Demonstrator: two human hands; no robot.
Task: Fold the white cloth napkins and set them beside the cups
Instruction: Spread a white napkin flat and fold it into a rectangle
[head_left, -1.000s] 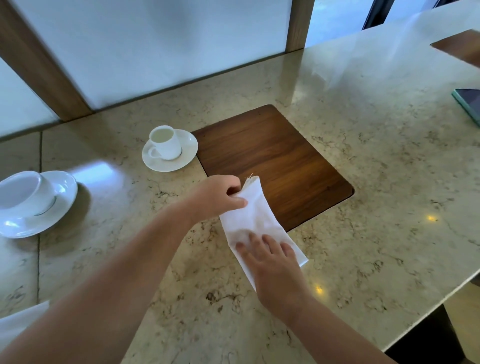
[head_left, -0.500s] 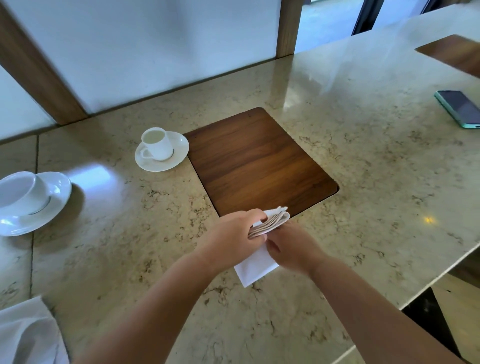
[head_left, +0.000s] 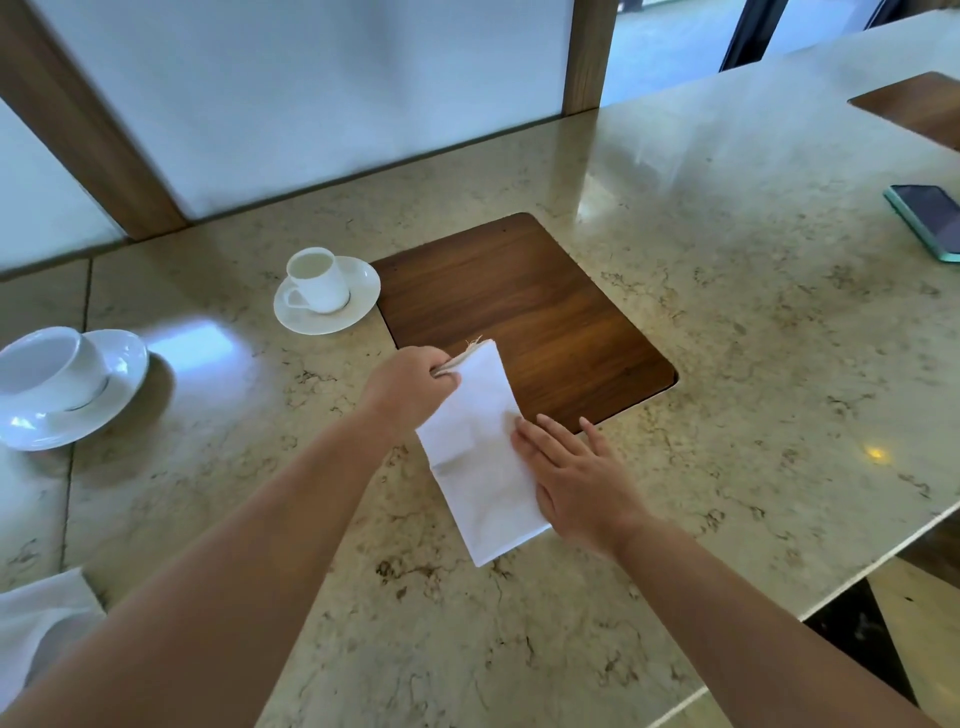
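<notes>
Two bare hands are seen at work on one folded napkin (head_left: 480, 457) near the middle of the marble counter (head_left: 727, 322). At the far left edge, a second white cloth (head_left: 36, 623) lies loosely on the counter, and a large white cup (head_left: 49, 371) sits tilted on its saucer (head_left: 119, 384). Further right, a smaller cup (head_left: 317, 278) stands upright on a saucer (head_left: 358, 306), just beside a dark wooden inlay (head_left: 530, 317). The left hand (head_left: 410, 387) is curled, and the far end of the napkin is pinched between its fingers, lifted slightly so that the stacked layers and a frayed corner are shown. The napkin is laid out as a long, narrow white strip, its far end over the edge of the inlay and its near end flat on the marble. The right hand (head_left: 576, 483) is held flat, fingers straight and spread, pressed on the napkin's right edge. At the far right, a phone (head_left: 930, 218) in a teal case lies on the counter.
</notes>
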